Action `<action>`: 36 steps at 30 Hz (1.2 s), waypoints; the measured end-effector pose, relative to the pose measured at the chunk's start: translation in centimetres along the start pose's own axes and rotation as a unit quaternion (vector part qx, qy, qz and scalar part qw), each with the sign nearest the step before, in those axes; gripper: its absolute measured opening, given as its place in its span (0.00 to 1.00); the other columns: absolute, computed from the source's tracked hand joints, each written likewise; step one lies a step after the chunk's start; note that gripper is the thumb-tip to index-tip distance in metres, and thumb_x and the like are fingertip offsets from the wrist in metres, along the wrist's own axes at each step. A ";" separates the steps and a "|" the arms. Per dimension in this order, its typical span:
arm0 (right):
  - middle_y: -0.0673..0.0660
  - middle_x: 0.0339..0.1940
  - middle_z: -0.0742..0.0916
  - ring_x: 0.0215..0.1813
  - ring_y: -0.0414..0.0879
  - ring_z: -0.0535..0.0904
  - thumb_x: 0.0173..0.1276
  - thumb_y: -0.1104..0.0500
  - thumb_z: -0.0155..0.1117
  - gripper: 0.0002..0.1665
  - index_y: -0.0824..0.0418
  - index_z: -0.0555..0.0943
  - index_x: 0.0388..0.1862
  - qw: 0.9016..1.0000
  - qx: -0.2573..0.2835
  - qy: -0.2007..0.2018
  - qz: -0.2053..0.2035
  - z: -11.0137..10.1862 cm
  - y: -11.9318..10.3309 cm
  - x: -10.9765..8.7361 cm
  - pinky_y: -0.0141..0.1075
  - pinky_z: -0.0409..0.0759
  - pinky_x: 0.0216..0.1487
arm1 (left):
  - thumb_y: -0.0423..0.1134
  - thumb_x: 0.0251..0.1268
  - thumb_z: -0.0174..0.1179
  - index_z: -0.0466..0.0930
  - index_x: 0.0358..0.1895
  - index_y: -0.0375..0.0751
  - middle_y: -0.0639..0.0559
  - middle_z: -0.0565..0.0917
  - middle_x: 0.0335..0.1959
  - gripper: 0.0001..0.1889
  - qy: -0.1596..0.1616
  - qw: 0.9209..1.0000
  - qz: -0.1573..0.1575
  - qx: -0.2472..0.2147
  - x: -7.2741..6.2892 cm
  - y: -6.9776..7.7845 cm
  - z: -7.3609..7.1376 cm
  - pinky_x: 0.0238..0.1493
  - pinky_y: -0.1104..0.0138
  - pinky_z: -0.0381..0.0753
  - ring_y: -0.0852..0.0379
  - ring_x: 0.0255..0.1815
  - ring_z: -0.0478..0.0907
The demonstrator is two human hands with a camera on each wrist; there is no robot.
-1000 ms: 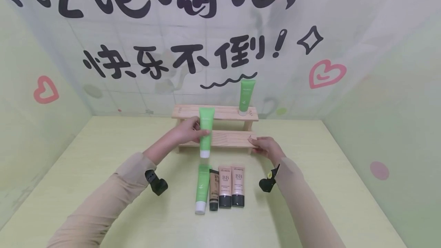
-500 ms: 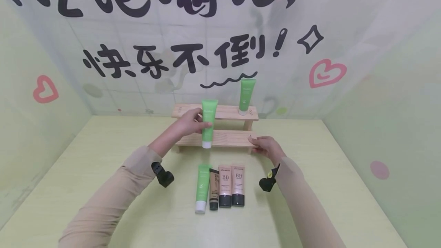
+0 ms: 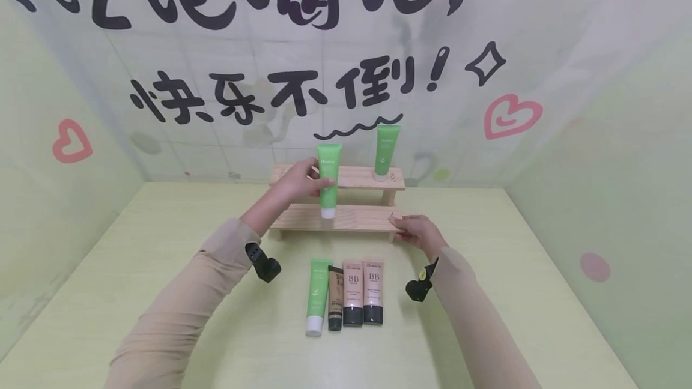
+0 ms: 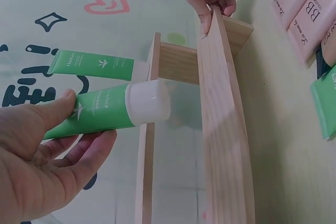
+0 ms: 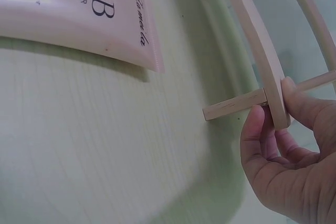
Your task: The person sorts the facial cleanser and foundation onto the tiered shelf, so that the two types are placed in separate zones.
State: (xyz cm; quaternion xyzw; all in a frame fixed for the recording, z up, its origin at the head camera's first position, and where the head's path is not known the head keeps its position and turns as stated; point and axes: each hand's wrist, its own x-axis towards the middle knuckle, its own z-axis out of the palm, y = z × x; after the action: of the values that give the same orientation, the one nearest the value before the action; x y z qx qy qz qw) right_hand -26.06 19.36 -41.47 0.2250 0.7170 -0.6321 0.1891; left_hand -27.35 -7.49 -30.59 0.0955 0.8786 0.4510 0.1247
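Observation:
My left hand (image 3: 304,180) grips a green squeeze tube (image 3: 328,164) between thumb and fingers, white cap down, in front of the upper shelf of a two-step wooden rack (image 3: 351,218). In the left wrist view the tube's white cap (image 4: 148,102) overlaps the upper shelf's edge. With thumb on top and fingers beneath, my right hand (image 5: 296,156) pinches the right end of the lower shelf (image 5: 257,35). Another green tube (image 3: 386,152) stands on its cap at the upper shelf's right end.
On the table in front of the rack lie a green tube (image 3: 317,296), a brown tube (image 3: 336,296) and two pink BB cream tubes (image 3: 354,290), side by side. Behind the rack rises a wall (image 3: 227,149) with black lettering.
My left hand has raised the green tube and carried it slightly right, from before the lower shelf toward the upper one. My right hand keeps its place on the rack.

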 end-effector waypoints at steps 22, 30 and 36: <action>0.54 0.34 0.80 0.27 0.37 0.76 0.63 0.59 0.61 0.34 0.73 0.62 0.63 1.000 0.007 0.013 -0.011 0.0 0.2 -0.3 0.24 0.79 0.33 | 0.40 0.63 0.55 0.64 0.57 0.37 0.40 0.74 0.48 0.21 0.082 0.995 0.049 -0.023 3.2 1.1 0.2 0.50 0.61 0.79 0.49 0.50 0.72; 0.54 0.32 0.80 0.26 0.37 0.75 0.63 0.60 0.61 0.34 0.74 0.61 0.63 1.000 0.011 0.010 -0.017 -0.2 0.1 -0.6 0.24 0.79 0.32 | 0.40 0.64 0.55 0.63 0.58 0.37 0.40 0.74 0.50 0.22 0.102 0.991 0.081 -0.035 4.4 1.4 0.7 0.54 0.59 0.76 0.47 0.51 0.73; 0.52 0.28 0.79 0.25 0.36 0.75 0.63 0.60 0.61 0.33 0.75 0.63 0.62 1.000 0.014 0.003 -0.023 0.1 0.2 -1.0 0.24 0.78 0.31 | 0.41 0.63 0.56 0.63 0.57 0.38 0.40 0.75 0.50 0.22 0.112 0.989 0.090 -0.041 5.4 1.2 1.4 0.55 0.59 0.76 0.47 0.51 0.74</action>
State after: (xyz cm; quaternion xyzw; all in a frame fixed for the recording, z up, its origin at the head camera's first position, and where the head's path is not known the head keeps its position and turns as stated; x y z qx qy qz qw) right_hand -25.16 19.24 -41.08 0.2135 0.7135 -0.6456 0.1693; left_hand -32.02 -4.21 -31.10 0.1180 0.8558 0.5036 -0.0113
